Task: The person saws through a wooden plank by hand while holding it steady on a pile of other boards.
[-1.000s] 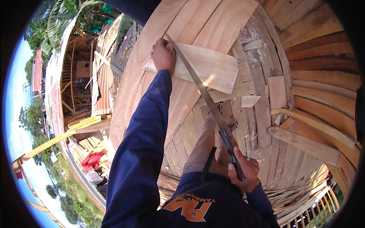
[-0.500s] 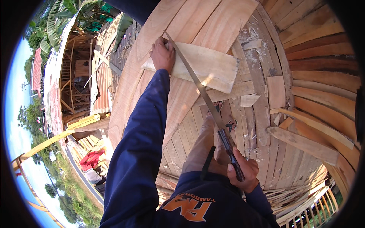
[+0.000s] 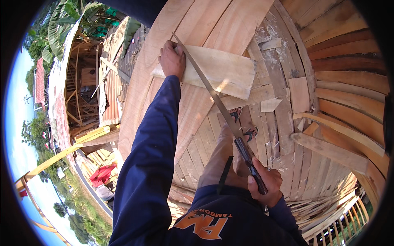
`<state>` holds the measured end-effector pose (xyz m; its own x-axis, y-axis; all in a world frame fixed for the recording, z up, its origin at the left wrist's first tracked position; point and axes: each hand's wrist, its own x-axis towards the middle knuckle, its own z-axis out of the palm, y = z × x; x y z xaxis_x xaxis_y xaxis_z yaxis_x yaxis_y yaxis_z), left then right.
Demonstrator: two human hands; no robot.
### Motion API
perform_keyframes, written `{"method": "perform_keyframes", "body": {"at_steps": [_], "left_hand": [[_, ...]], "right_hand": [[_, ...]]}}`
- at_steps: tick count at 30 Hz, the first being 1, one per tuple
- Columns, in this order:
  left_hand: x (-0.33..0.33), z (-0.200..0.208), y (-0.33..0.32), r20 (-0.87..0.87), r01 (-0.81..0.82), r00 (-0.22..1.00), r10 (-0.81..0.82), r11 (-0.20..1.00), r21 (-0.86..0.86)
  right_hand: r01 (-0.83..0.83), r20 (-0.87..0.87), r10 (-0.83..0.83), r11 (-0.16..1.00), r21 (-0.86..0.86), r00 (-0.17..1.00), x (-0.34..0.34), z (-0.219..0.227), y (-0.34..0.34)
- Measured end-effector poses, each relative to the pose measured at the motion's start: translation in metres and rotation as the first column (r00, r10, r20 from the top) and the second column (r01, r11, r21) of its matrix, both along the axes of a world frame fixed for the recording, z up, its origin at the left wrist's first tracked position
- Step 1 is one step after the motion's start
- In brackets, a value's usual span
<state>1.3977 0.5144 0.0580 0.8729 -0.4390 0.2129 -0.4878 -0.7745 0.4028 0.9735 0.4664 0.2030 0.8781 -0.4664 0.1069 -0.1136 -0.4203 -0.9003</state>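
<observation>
My left hand (image 3: 171, 59) presses a short pale wooden board (image 3: 223, 69) against the curved planked hull wall (image 3: 205, 20), gripping the board's left end. My right hand (image 3: 264, 184) is closed around the dark handle of a long thin blade (image 3: 209, 90). The blade runs diagonally up and left from the handle, and lies across the board's face, its tip beside my left hand's fingers. My dark blue sleeves reach up from the lower edge.
Wooden ribs (image 3: 328, 149) and planks curve round on the right. Loose offcuts (image 3: 271, 104) and chips lie on the floor planks by my sandalled feet (image 3: 246, 131). On the left, beyond the hull edge, are timber frames (image 3: 88, 90), stacked lumber and trees far below.
The view has shifted very slightly. Both hands, the board and the blade keep the same places.
</observation>
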Motion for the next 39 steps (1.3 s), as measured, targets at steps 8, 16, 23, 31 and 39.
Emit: {"method": "perform_keyframes", "body": {"at_steps": [8,16,23,31,39], "left_hand": [[0.001,-0.003,-0.001,-0.053,-0.002,0.999,0.002,1.000,0.003],[-0.001,0.004,0.001,-0.021,-0.046,0.999,0.046,0.999,-0.009],[-0.005,0.003,-0.011,0.037,-0.040,0.998,0.042,0.997,-0.062],[-0.013,0.002,0.000,0.027,-0.081,0.996,0.084,0.993,-0.082],[-0.006,0.008,-0.001,-0.063,-0.055,0.997,0.052,0.998,-0.038]], "right_hand": [[-0.005,0.005,0.005,1.000,-0.001,1.000,-0.006,-0.008,-0.002],[0.026,-0.109,-0.015,0.995,0.099,0.994,0.011,0.000,-0.007],[0.176,-0.148,-0.158,0.978,0.114,0.976,-0.007,-0.019,0.011],[0.180,-0.232,-0.156,0.980,0.087,0.960,-0.018,-0.020,0.017],[0.040,-0.106,-0.039,0.999,0.010,0.994,0.004,-0.009,0.003]]}}
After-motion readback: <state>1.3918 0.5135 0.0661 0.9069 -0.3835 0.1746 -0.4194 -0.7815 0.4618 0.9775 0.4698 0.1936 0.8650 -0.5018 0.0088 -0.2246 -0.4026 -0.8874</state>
